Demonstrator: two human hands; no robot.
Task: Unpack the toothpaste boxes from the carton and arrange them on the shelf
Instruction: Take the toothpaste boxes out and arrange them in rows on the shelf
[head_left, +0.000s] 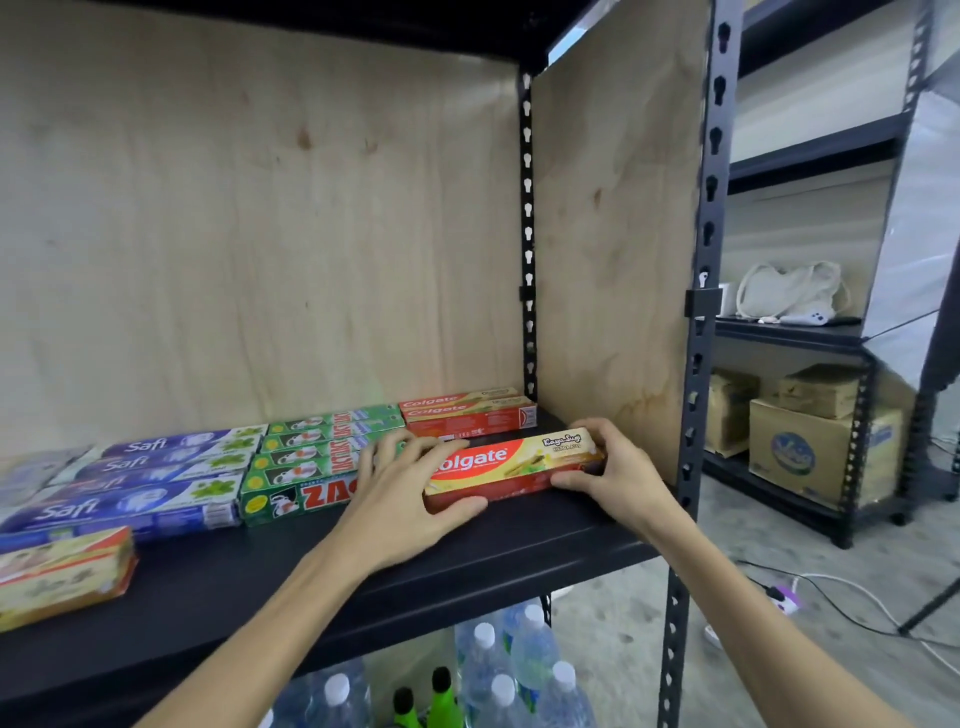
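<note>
Colgate box (511, 467) — lying flat on black shelf (260, 587), right end, in front of two more Colgate boxes (467, 413) | left hand (410, 499): fingers curled over its left end, thumb on front | right hand (618, 470): gripping its right end | green Zact boxes (311, 452) and blue Safi boxes (156, 478) in rows to the left — water bottles (519, 670) below.

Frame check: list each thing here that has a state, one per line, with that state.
Colgate box: flat on the shelf, held at both ends.
Left hand: grip round the box's left end.
Right hand: grip round its right end.
Rear Colgate boxes: shelved, against the back panel.
Green boxes: laid in a row, sealed.
Safi boxes: laid in a row.
Water bottles: capped, below.
</note>
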